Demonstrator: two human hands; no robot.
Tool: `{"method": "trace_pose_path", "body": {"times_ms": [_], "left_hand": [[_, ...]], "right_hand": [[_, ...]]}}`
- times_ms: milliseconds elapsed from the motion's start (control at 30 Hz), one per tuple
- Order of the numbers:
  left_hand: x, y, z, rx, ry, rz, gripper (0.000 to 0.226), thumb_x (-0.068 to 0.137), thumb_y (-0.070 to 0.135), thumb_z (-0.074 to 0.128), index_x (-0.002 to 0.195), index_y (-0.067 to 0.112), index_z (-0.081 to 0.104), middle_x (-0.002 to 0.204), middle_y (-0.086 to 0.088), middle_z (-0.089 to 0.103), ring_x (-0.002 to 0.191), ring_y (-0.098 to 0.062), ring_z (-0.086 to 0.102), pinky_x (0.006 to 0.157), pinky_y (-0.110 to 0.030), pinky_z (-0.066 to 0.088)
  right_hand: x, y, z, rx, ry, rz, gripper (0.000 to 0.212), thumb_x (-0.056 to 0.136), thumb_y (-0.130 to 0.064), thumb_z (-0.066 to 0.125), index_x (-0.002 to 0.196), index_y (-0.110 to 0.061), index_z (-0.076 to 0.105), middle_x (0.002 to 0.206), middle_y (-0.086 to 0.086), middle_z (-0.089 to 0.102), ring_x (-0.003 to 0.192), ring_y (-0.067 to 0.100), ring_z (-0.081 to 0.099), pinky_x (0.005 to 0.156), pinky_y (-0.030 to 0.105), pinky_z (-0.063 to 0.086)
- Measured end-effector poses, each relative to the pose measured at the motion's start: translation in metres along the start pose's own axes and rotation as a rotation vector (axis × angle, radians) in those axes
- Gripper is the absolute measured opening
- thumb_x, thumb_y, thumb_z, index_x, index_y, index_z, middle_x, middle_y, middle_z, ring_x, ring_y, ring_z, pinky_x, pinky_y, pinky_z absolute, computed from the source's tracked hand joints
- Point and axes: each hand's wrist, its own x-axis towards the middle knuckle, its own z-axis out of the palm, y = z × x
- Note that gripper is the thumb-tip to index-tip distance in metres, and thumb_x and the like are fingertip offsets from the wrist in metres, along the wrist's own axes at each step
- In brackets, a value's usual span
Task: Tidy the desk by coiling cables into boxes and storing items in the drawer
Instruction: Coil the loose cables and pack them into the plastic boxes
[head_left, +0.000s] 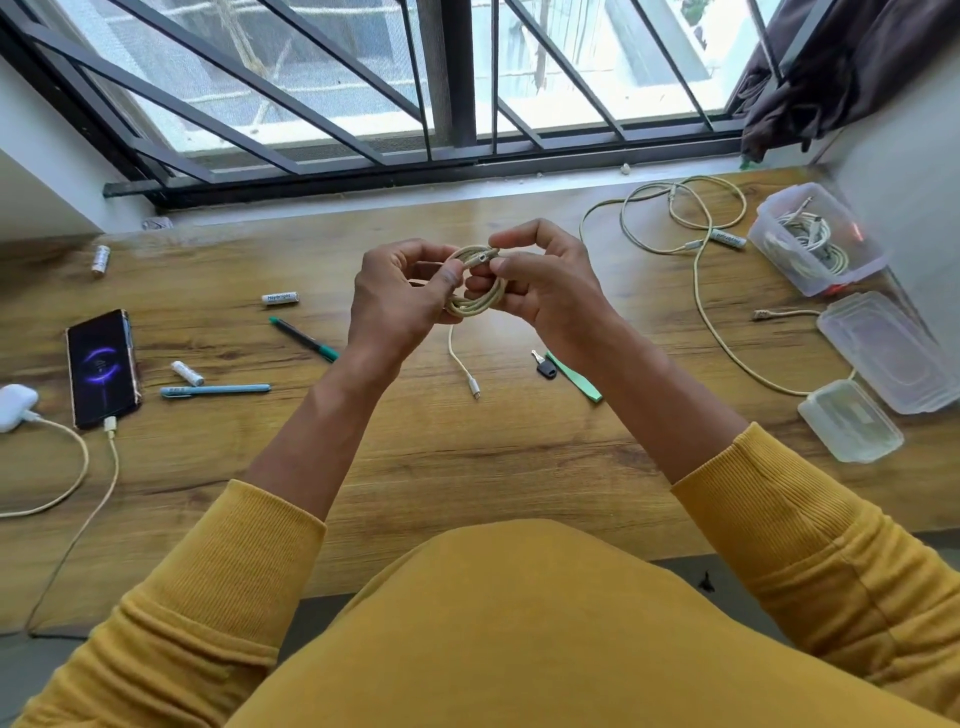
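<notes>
A cream braided cable (480, 299) is wound into a small coil, held above the middle of the wooden desk (467, 467). My left hand (397, 299) pinches the coil from the left. My right hand (540, 280) grips it from the right, thumb and finger near a plug at the top. One loose end with a white plug (472, 387) hangs down to the desk. At the right stands an open clear box (818, 239) with coiled white cables inside. A second cream cable (691, 228) sprawls uncoiled beside it.
Two clear boxes (888, 353) (849, 421) lie at the right edge. A phone (104, 369) on charge and a white earbud case (15, 405) sit at the left. Batteries (280, 298), two pens (215, 389) (304, 339), a key (544, 366) and a green strip (574, 376) are scattered around.
</notes>
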Motion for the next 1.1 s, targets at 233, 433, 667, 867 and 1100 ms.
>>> {"method": "trace_pose_path", "body": {"times_ms": [233, 433, 667, 867, 1100], "left_hand": [[0.002, 0.004, -0.003, -0.185, -0.022, -0.147, 0.012, 0.102, 0.011, 0.070, 0.111, 0.008, 0.078, 0.093, -0.009, 0.076, 0.074, -0.014, 0.075, 0.067, -0.030, 0.062], [0.001, 0.000, 0.002, -0.286, -0.052, -0.237, 0.020, 0.105, 0.015, 0.066, 0.118, 0.003, 0.077, 0.104, -0.015, 0.078, 0.081, -0.026, 0.077, 0.072, -0.033, 0.064], [-0.002, -0.007, 0.025, -0.280, -0.093, -0.301, 0.022, 0.109, 0.009, 0.056, 0.117, 0.002, 0.076, 0.097, -0.012, 0.081, 0.085, -0.028, 0.079, 0.080, -0.039, 0.066], [0.000, -0.004, 0.062, -0.237, -0.088, -0.260, 0.020, 0.104, 0.004, 0.063, 0.121, 0.003, 0.074, 0.105, -0.017, 0.080, 0.093, -0.030, 0.080, 0.085, -0.044, 0.067], [0.013, 0.009, 0.126, -0.136, -0.116, -0.147, 0.024, 0.096, -0.001, 0.073, 0.120, 0.002, 0.076, 0.108, -0.015, 0.079, 0.090, -0.027, 0.081, 0.082, -0.040, 0.067]], "right_hand": [[0.003, 0.008, -0.003, -0.122, 0.004, 0.036, 0.041, 0.098, 0.002, 0.065, 0.137, -0.002, 0.054, 0.113, 0.021, 0.077, 0.103, 0.033, 0.073, 0.100, 0.047, 0.059], [-0.001, 0.012, -0.011, -0.098, 0.026, 0.132, 0.027, 0.099, 0.001, 0.065, 0.126, 0.003, 0.062, 0.113, 0.026, 0.076, 0.098, 0.038, 0.075, 0.090, 0.050, 0.064], [-0.005, 0.014, -0.033, -0.085, 0.168, 0.123, 0.021, 0.094, 0.011, 0.066, 0.113, 0.003, 0.069, 0.107, 0.028, 0.075, 0.090, 0.034, 0.078, 0.082, 0.040, 0.065], [-0.012, 0.010, -0.065, -0.044, 0.288, 0.075, 0.022, 0.093, 0.010, 0.069, 0.112, 0.000, 0.070, 0.102, 0.023, 0.074, 0.087, 0.031, 0.078, 0.084, 0.042, 0.065], [-0.024, -0.006, -0.128, -0.090, 0.426, 0.060, 0.026, 0.091, 0.002, 0.075, 0.115, -0.007, 0.071, 0.097, 0.017, 0.075, 0.083, 0.026, 0.078, 0.078, 0.043, 0.066]]}}
